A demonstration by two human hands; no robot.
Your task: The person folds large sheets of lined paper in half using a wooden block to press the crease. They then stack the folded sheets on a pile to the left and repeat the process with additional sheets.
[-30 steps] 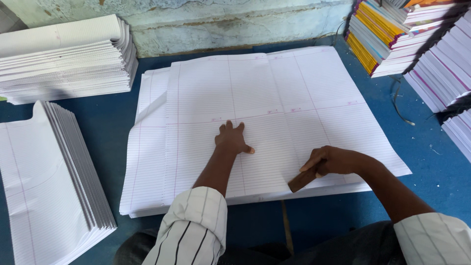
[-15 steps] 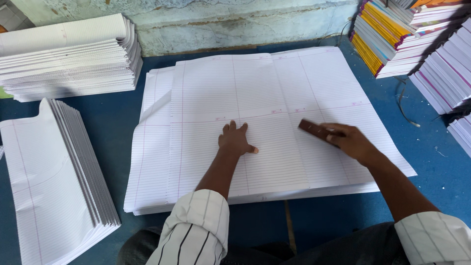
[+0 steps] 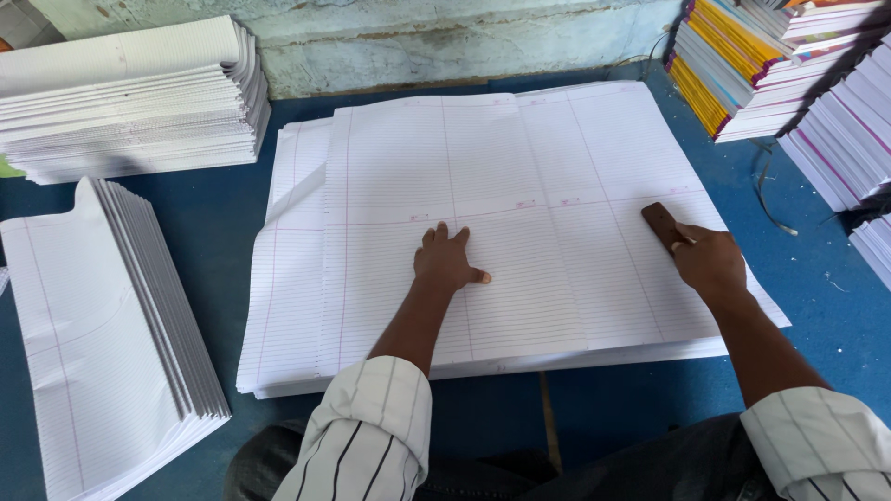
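item: large ruled sheet (image 3: 520, 213), white w/ faint red margin lines, folded flat, lying at ctr of blue table (image 3: 213, 223). it tops a stack of like sheets (image 3: 283, 306) whose edges stick out at 9 o'clock and along 6 o'clock.

l hand (image 3: 447, 263): palm down flat on the sheet, just below ctr, fingers spread toward 12 o'clock, thumb out toward 3 o'clock. grips nothing, only presses.

r hand (image 3: 710, 263): at 3 o'clock of the sheet, near its rt edge. fingers curled over the lower end of a dark brown wooden block (image 3: 663, 224); block lies flat on the paper, slanted, free end toward 11 o'clock. underside of grip hidden, so how tight: cannot tell.

both forearms bare, striped white sleeves (image 3: 367, 436) rolled up, at 6 o'clock.

surrounds:
- folded ruled sheets, fanned pile (image 3: 102, 325), at 8 o'clock, well apart from ctr stack.
- tall pile of folded white sheets (image 3: 130, 97) at 10 o'clock, against the wall.
- pale blue-green wall (image 3: 418, 37) along 12 o'clock, paint worn.
- stacked notebooks w/ yellow and orange covers (image 3: 742, 74) at 1–2 o'clock.
- more notebook stacks w/ white page edges (image 3: 845, 139) at 3 o'clock, near table edge.
- thin dark strap (image 3: 766, 190) loose on table btw sheet and notebooks.
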